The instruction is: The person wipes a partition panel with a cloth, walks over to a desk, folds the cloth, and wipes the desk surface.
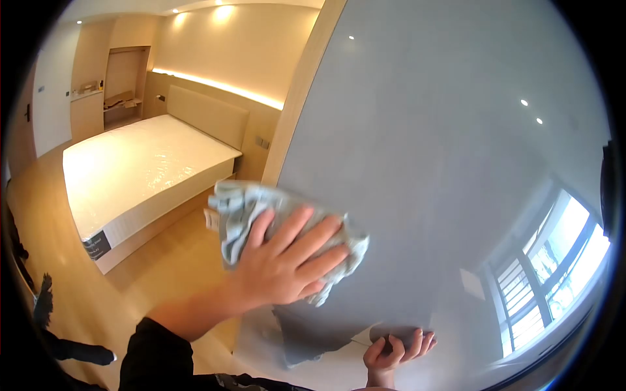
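A crumpled pale grey-green cloth (pixel 352 251) lies against a glossy grey panel (pixel 417 156). My left hand (pixel 283 260) presses and holds it there, fingers spread over the folds. A small white tag (pixel 212 219) sticks out at the cloth's left end. Lower right, my right hand (pixel 399 350) is at the panel's lower part, its fingers bent and apart, with no object made out in them. Dark shapes beside and behind it look like reflections.
A bed with a plastic-covered mattress (pixel 143 156) stands on the wooden floor (pixel 156 270) at the left. A light wooden edge (pixel 303 98) borders the panel. Behind the bed are shelves (pixel 122 104). A window's reflection shows at the right. Dark objects lie lower left.
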{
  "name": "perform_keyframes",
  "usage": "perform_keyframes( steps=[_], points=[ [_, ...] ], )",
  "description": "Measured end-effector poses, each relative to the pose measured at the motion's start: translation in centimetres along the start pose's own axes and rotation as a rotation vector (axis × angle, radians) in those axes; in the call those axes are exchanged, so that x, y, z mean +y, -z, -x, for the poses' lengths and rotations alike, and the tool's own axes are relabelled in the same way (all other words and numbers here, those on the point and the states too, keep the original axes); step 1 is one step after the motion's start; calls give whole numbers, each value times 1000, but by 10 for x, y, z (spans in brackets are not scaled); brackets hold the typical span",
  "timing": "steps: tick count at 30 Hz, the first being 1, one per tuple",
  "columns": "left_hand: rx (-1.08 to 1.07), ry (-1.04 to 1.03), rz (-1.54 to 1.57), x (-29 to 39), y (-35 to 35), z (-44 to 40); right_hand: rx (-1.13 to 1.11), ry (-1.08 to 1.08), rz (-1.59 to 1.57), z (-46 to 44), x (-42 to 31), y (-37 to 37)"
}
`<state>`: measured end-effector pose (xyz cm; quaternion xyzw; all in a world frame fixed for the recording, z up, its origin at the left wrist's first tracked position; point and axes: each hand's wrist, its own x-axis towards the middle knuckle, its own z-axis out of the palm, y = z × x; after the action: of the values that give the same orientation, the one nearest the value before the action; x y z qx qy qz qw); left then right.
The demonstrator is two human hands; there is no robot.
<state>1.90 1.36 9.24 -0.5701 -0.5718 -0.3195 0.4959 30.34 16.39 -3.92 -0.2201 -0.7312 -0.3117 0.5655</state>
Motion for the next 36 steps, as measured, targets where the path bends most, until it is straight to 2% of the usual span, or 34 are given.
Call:
perform_keyframes(
  steps=[3, 9, 13, 17, 26, 29, 32, 35, 36],
  points=[
    [73, -31, -3, -20, 19, -71, 25, -9, -44, 1, 1, -2],
    [427, -29, -186, -57, 38, -195, 65, -1, -26, 3, 1, -7],
    [502, 72, -253, -68, 37, -223, 75, -1, -24, 1, 2, -6],
    [588, 83, -100, -59, 20, -182, 84, -18, -6, 3, 0, -8],
    [220, 341, -51, 8, -12, 23, 136, -16, -8, 0, 0, -7],
    [323, 422, 59, 15, -41, 96, 162, 5, 2, 0, 0, -7],
    [398, 927, 479, 32, -67, 153, 186, 24, -11, -6, 0, -9],
    [153, 1296, 697, 37, -59, 176, 215, 49, 0, -7, 2, -13],
    [182, 1263, 697, 36, -58, 181, 227, 61, 3, -8, 1, -15]
  ],
)
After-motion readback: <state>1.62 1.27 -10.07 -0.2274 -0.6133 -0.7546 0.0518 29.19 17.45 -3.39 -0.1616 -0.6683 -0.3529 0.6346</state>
